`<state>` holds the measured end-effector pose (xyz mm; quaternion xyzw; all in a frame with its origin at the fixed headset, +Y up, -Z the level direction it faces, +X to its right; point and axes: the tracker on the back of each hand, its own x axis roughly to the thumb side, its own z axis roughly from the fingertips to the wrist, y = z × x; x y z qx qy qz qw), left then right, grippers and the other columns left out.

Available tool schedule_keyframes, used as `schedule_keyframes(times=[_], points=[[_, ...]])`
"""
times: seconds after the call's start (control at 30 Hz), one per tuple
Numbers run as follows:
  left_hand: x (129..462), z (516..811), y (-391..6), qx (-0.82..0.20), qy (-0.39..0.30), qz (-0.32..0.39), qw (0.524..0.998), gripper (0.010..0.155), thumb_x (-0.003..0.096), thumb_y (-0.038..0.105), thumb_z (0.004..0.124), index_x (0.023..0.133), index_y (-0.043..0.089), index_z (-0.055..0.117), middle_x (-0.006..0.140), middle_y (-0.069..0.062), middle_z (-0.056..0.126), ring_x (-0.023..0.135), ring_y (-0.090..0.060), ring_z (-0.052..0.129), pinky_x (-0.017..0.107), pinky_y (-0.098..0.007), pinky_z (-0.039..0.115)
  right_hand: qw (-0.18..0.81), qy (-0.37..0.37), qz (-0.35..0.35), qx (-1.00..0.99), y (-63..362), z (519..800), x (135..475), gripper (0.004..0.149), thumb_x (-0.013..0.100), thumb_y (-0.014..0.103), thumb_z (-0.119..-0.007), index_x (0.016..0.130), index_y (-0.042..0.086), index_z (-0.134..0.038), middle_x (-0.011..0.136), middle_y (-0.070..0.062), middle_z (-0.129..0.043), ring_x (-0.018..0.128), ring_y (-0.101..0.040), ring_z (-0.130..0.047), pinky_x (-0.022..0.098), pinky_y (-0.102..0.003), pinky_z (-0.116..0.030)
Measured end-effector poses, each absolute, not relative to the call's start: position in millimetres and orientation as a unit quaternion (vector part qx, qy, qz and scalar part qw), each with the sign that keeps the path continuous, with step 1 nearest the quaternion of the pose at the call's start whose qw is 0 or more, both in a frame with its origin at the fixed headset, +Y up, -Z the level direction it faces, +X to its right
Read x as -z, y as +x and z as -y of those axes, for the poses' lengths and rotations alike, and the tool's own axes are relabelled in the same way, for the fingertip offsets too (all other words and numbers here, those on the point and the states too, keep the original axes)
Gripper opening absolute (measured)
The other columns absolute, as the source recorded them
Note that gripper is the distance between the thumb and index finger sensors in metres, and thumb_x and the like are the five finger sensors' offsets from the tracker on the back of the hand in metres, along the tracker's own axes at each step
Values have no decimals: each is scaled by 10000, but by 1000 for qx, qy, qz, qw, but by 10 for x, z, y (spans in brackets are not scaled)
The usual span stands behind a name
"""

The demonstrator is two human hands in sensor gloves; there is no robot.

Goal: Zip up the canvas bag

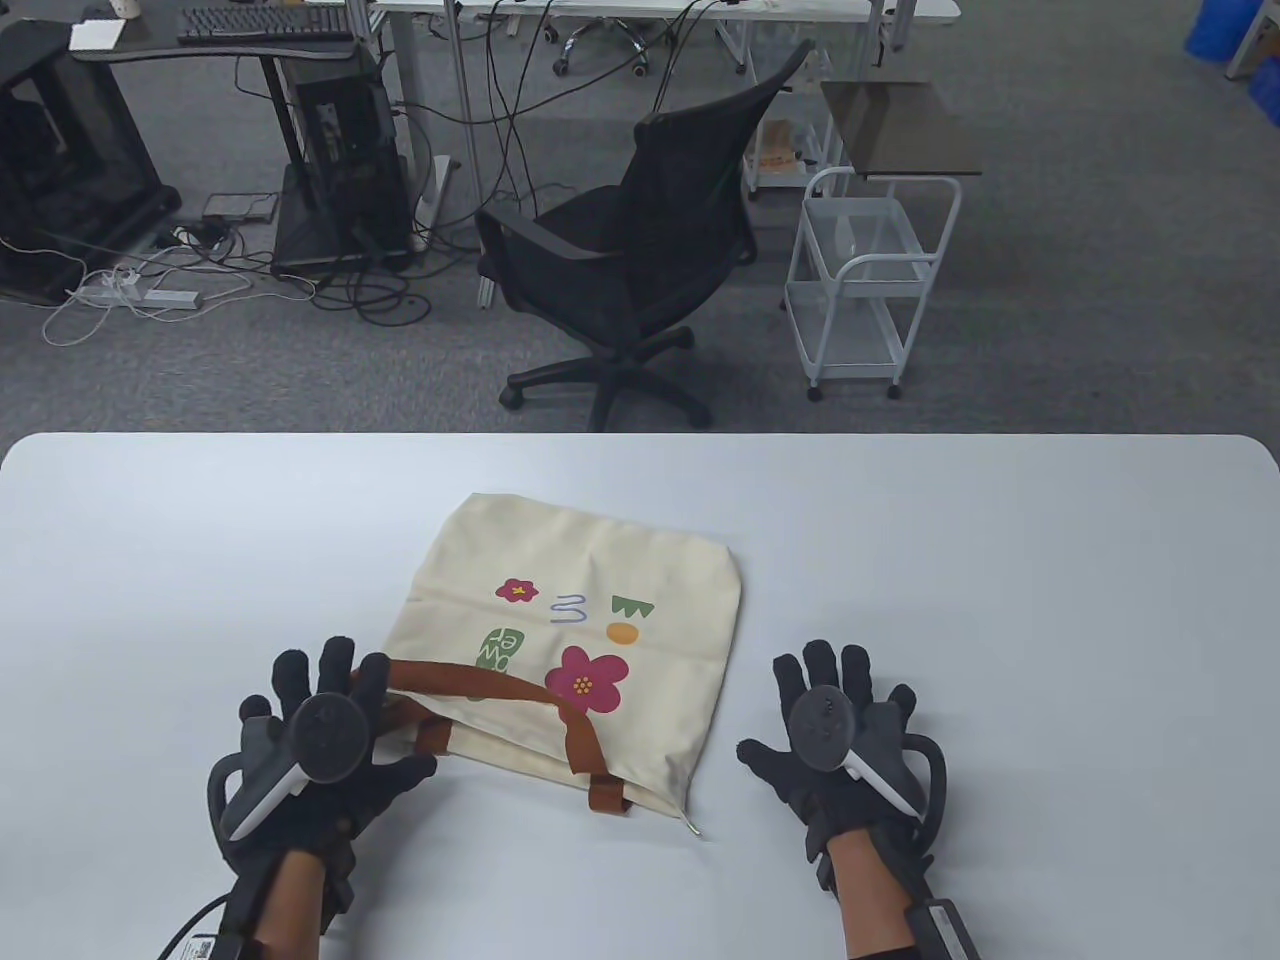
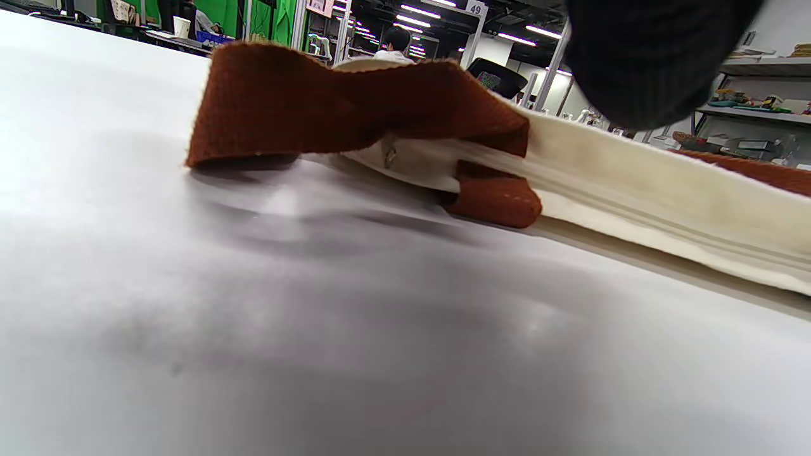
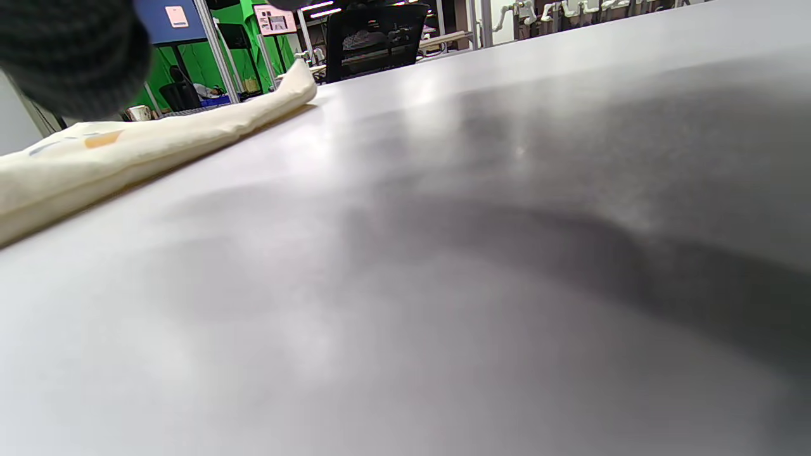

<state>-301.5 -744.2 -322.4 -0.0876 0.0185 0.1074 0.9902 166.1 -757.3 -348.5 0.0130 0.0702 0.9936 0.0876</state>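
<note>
A cream canvas bag (image 1: 590, 600) with printed flowers lies flat on the white table (image 1: 1000, 600), its mouth along the near edge. Brown handles (image 1: 480, 685) lie folded over it. A small zipper pull (image 1: 691, 826) sticks out at the near right corner. My left hand (image 1: 330, 730) rests with spread fingers at the bag's near left corner, over the handle, gripping nothing. The left wrist view shows the handle (image 2: 329, 101) and the mouth edge (image 2: 633, 190) close up. My right hand (image 1: 835, 740) lies open on the table, right of the bag and apart from it.
A black office chair (image 1: 620, 260) and a white wire cart (image 1: 865, 280) stand on the floor beyond the table's far edge. Bare table surface lies on both sides of the bag.
</note>
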Motion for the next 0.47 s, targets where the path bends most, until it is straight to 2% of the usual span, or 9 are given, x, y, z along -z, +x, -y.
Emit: schedule_keyframes(times=[0.47], points=[[3202, 7449, -3092, -120, -92, -27, 988, 1053, 413, 718, 807, 1127, 399, 102, 1157, 83, -138, 1017, -366, -210, 697, -700, -24, 80, 28, -69, -994, 1575, 7549, 3477, 903, 481, 714, -741, 1153, 337, -270, 1246, -15, -103, 1084, -314, 11, 685, -709, -103]])
